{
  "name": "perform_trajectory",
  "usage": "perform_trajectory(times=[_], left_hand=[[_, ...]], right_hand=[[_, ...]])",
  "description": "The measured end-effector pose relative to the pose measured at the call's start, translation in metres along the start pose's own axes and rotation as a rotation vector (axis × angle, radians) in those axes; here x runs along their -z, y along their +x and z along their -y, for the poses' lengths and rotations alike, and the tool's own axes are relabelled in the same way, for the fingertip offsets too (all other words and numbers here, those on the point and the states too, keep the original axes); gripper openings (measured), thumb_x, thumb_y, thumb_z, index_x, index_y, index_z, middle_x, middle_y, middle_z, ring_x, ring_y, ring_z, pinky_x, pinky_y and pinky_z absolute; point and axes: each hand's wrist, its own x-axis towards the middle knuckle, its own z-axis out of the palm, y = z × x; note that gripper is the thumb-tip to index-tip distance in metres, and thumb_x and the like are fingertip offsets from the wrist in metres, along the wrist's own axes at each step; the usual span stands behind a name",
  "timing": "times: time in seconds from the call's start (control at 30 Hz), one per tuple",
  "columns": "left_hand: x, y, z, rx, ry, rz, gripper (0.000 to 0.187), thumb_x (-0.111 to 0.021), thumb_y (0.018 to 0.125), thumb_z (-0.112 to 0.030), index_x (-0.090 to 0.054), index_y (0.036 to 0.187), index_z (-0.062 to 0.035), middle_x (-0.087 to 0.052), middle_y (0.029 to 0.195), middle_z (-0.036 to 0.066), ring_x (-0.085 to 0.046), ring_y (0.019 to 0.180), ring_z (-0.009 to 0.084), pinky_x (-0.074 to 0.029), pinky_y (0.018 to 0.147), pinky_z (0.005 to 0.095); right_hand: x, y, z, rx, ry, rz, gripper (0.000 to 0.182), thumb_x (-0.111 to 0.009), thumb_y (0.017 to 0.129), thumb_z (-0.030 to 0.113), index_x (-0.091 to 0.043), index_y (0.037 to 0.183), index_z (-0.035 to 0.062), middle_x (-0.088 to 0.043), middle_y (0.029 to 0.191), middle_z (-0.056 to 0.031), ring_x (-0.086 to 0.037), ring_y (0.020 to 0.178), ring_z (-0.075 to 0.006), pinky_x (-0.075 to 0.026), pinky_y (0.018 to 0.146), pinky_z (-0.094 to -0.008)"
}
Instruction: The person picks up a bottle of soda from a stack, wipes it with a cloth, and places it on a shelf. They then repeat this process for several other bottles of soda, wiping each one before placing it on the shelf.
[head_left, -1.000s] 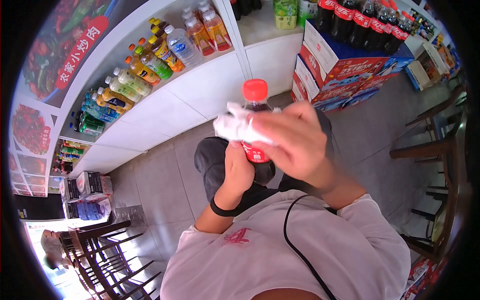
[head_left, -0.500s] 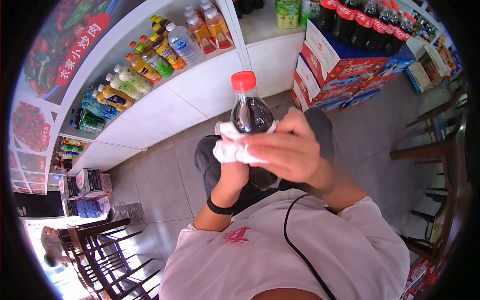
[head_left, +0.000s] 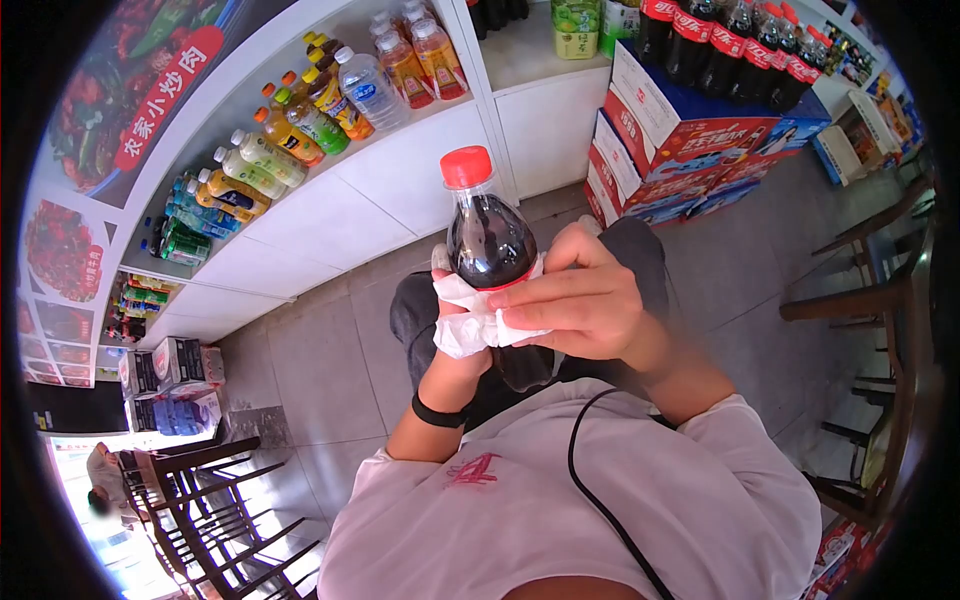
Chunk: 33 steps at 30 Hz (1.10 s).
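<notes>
A cola bottle (head_left: pixel 492 240) with a red cap (head_left: pixel 467 168) is held in front of my body, its cap end tilted to the left. My left hand (head_left: pixel 462 362) grips the bottle from the left side, partly covered by a crumpled white tissue (head_left: pixel 462 330). From the right, my right hand (head_left: pixel 590 300) has its fingers bent over the tissue, pressing it against the bottle's middle. Below the hands, the dark lower end of the bottle shows. Most of the label is hidden by tissue and fingers.
Bottled drinks (head_left: pixel 322 120) line the white shelf (head_left: pixel 375 190) ahead on the left. Cola bottles (head_left: pixel 735 45) stand on stacked cartons (head_left: pixel 665 150) at the right. Wooden chairs (head_left: pixel 215 510) are at lower left, with a person (head_left: pixel 108 480) beyond; more wooden furniture (head_left: pixel 850 300) stands right.
The bottle has tilted further left, with its cap shifting left and slightly down. The tissue and both hands have moved a little around it, exposing a red edge of the label.
</notes>
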Motion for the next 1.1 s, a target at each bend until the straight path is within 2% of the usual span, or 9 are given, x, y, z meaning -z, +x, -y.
perform_trajectory(times=[0.07,0.17,0.2,0.4,0.6,0.73,0.83,0.97,1.1], left_hand=[[-0.014,-0.002,-0.001,-0.080,0.168,-0.061,0.069,-0.027,0.101,-0.061,-0.045,0.137,-0.0050,-0.063,0.121,0.016,-0.066,0.107,0.0281,-0.056,0.089,0.0387],[-0.017,0.000,-0.007,0.082,0.143,0.308,0.090,-0.034,0.088,-0.080,-0.045,0.134,-0.0032,-0.066,0.102,0.015,-0.068,0.079,0.0244,-0.056,0.070,0.0341],[-0.024,-0.005,-0.006,0.082,0.198,0.254,0.097,-0.038,0.083,-0.085,-0.045,0.132,-0.0014,-0.065,0.096,0.015,-0.066,0.072,0.0224,-0.053,0.064,0.0323],[-0.016,-0.005,-0.007,0.098,0.182,0.330,0.097,-0.036,0.085,-0.083,-0.045,0.134,0.0005,-0.066,0.102,0.016,-0.067,0.076,0.0255,-0.055,0.071,0.0367],[0.024,-0.001,0.012,0.159,-0.046,0.487,0.098,-0.035,0.086,-0.082,-0.043,0.140,-0.0009,-0.059,0.130,0.015,-0.061,0.115,0.0268,-0.050,0.096,0.0401],[0.023,-0.015,0.015,0.155,0.025,0.146,0.104,-0.035,0.080,-0.088,-0.042,0.140,-0.0034,-0.061,0.120,0.019,-0.066,0.093,0.0322,-0.056,0.077,0.0416],[0.005,-0.014,0.003,0.116,-0.103,-0.110,0.095,-0.038,0.083,-0.082,-0.042,0.141,-0.0065,-0.058,0.127,0.020,-0.067,0.098,0.0349,-0.058,0.082,0.0438],[0.007,-0.012,0.002,0.163,-0.396,0.018,0.091,-0.037,0.084,-0.080,-0.043,0.141,-0.0086,-0.059,0.124,0.020,-0.066,0.097,0.0330,-0.055,0.087,0.0436],[-0.019,-0.007,-0.004,0.148,0.250,0.270,0.110,-0.028,0.072,-0.096,-0.041,0.137,-0.0085,-0.065,0.084,0.021,-0.062,0.052,0.0283,-0.051,0.049,0.0337]], right_hand=[[0.005,0.007,0.001,-0.016,0.015,-0.026,0.036,-0.082,0.068,0.014,-0.076,0.103,0.0112,-0.074,0.106,-0.0012,-0.052,0.073,-0.0175,-0.043,0.069,-0.0285],[0.012,0.020,-0.006,-0.062,0.106,-0.111,0.034,-0.082,0.071,0.012,-0.075,0.105,0.0087,-0.075,0.105,-0.0051,-0.056,0.074,-0.0182,-0.044,0.072,-0.0292],[0.013,0.023,-0.009,-0.081,0.166,-0.146,0.034,-0.081,0.072,0.011,-0.075,0.105,0.0079,-0.074,0.105,-0.0064,-0.057,0.074,-0.0185,-0.044,0.073,-0.0294],[0.008,0.010,-0.008,-0.133,0.367,-0.161,0.034,-0.081,0.073,0.007,-0.074,0.106,0.0067,-0.074,0.108,-0.0091,-0.054,0.077,-0.0191,-0.043,0.074,-0.0293],[0.009,-0.002,-0.009,-0.089,0.365,-0.092,0.033,-0.082,0.071,0.008,-0.075,0.104,0.0087,-0.074,0.108,-0.0091,-0.049,0.075,-0.0184,-0.041,0.072,-0.0293],[0.010,-0.003,-0.005,-0.083,0.342,-0.034,0.033,-0.083,0.070,0.008,-0.076,0.102,0.0095,-0.075,0.107,-0.0084,-0.050,0.075,-0.0191,-0.042,0.072,-0.0289],[0.003,-0.008,-0.002,-0.074,0.314,0.000,0.032,-0.086,0.068,0.017,-0.074,0.097,0.0088,-0.075,0.102,-0.0090,-0.048,0.074,-0.0208,-0.041,0.069,-0.0307],[0.005,-0.007,0.001,-0.073,0.248,0.006,0.032,-0.086,0.070,0.018,-0.073,0.096,0.0067,-0.075,0.099,-0.0114,-0.051,0.074,-0.0223,-0.043,0.068,-0.0330],[0.016,0.012,0.001,-0.105,0.138,-0.119,0.029,-0.077,0.078,0.005,-0.068,0.106,0.0030,-0.073,0.101,-0.0185,-0.060,0.082,-0.0255,-0.048,0.075,-0.0371]])
